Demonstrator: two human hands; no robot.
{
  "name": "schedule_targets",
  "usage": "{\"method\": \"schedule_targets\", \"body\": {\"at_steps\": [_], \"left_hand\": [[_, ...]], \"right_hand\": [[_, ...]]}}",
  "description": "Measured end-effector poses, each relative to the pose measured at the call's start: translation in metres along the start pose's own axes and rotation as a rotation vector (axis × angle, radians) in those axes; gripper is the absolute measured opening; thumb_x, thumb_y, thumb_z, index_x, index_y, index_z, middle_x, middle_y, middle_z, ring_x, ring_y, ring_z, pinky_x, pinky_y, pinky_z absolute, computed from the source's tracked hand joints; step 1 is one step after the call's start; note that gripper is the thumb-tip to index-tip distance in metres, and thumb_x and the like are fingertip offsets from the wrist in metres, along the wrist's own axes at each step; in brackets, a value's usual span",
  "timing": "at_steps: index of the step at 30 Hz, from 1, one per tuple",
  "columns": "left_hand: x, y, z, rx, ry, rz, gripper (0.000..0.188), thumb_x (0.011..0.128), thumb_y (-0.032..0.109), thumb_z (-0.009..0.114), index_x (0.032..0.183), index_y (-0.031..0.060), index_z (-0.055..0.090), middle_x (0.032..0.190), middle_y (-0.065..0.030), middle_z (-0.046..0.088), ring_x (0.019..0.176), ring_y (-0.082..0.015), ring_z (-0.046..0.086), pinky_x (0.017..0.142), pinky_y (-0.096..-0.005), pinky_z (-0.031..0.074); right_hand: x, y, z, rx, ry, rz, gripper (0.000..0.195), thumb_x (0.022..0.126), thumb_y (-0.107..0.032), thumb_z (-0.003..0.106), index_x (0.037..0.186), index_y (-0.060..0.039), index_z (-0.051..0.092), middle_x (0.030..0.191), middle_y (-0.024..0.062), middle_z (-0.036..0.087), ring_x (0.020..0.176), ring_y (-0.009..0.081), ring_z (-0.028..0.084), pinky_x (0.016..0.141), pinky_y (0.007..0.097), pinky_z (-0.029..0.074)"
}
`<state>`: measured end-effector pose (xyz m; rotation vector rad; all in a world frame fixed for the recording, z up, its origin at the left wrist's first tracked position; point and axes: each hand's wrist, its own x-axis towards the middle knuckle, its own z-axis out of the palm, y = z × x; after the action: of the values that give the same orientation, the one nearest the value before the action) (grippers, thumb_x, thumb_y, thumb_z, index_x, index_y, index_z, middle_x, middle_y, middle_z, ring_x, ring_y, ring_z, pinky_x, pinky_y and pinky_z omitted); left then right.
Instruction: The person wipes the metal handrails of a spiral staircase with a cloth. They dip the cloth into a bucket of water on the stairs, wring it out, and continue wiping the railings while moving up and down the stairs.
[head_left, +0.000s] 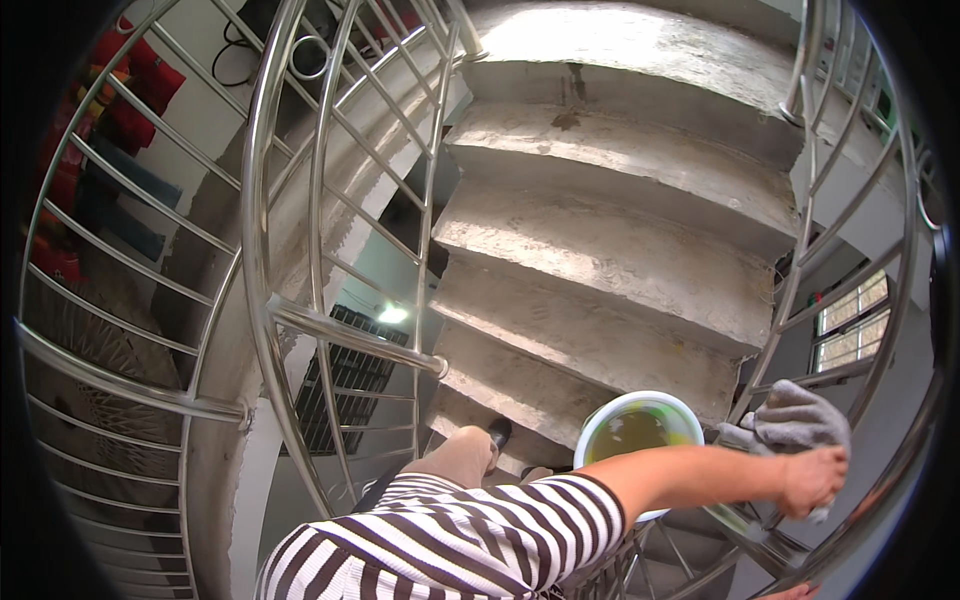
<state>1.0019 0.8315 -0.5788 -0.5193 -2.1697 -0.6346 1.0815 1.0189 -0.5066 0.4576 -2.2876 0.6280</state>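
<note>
My left hand (814, 480) reaches across to the right and grips a grey cloth (802, 416), which bunches up above the knuckles beside the stainless-steel stair railing (889, 341). Under my forearm is a white plastic bucket (686, 409), partly hidden by the arm. Murky yellow-green liquid (634, 435) fills part of it. Only a sliver of my right hand (791, 592) shows at the bottom edge, close to the railing; its fingers are mostly cut off by the frame.
Rough concrete steps (600, 225) rise ahead, with a wet patch (566, 120) near the top. Another steel railing (259, 187) bounds the left side. My shoe (499, 431) is on a lower step. A barred window (851, 322) is beyond the right railing.
</note>
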Motion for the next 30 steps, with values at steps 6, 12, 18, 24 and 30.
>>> {"method": "schedule_targets", "body": {"at_steps": [6, 12, 18, 24, 30], "left_hand": [[-0.119, 0.086, -0.083, -0.630, 0.253, -0.637, 0.017, 0.074, 0.003, 0.051, 0.089, -0.0006, 0.043, 0.092, -0.0146, 0.044, 0.088, -0.0363, 0.048, 0.073, -0.0465, 0.040], [-0.157, 0.126, -0.245, -0.809, 0.461, -0.638, 0.024, 0.084, 0.012, 0.057, 0.103, 0.0000, 0.049, 0.106, -0.0148, 0.040, 0.089, -0.0326, 0.049, 0.079, -0.0379, 0.044], [-0.201, 0.146, -0.352, -0.725, 0.612, -0.481, 0.034, 0.080, 0.015, 0.063, 0.109, 0.0018, 0.050, 0.113, -0.0144, 0.038, 0.097, -0.0284, 0.045, 0.087, -0.0364, 0.041], [-0.261, 0.148, -0.457, -0.338, 0.754, -0.375, 0.053, 0.076, 0.018, 0.068, 0.122, -0.0003, 0.049, 0.125, -0.0196, 0.039, 0.112, -0.0370, 0.045, 0.095, -0.0421, 0.040], [-0.333, 0.199, -0.549, 0.365, 0.742, -0.822, 0.036, 0.071, 0.009, 0.076, 0.102, -0.0023, 0.062, 0.111, -0.0170, 0.051, 0.091, -0.0318, 0.060, 0.080, -0.0394, 0.051]], "right_hand": [[-0.028, -0.056, -0.006, -0.026, 0.280, -0.279, 0.030, 0.095, -0.024, 0.060, 0.108, 0.0027, 0.064, 0.097, 0.0198, 0.064, 0.096, 0.0329, 0.061, 0.086, 0.0495, 0.047], [-0.185, -0.208, -0.006, 0.730, -0.548, -0.141, 0.037, 0.092, -0.030, 0.064, 0.114, -0.0003, 0.059, 0.106, 0.0176, 0.059, 0.103, 0.0320, 0.058, 0.090, 0.0492, 0.045], [-0.238, -0.285, 0.000, 0.895, -1.073, 0.045, 0.051, 0.091, -0.036, 0.064, 0.124, -0.0001, 0.050, 0.121, 0.0182, 0.052, 0.113, 0.0324, 0.054, 0.098, 0.0485, 0.042], [-0.219, -0.341, 0.010, 1.249, -1.300, 0.244, 0.066, 0.089, -0.042, 0.065, 0.135, 0.0002, 0.042, 0.135, 0.0188, 0.046, 0.122, 0.0329, 0.050, 0.105, 0.0477, 0.039], [-0.194, -0.420, 0.013, 1.785, -1.560, 0.413, 0.087, 0.085, -0.051, 0.067, 0.145, 0.0001, 0.032, 0.148, 0.0194, 0.039, 0.133, 0.0343, 0.044, 0.112, 0.0481, 0.035]]}}
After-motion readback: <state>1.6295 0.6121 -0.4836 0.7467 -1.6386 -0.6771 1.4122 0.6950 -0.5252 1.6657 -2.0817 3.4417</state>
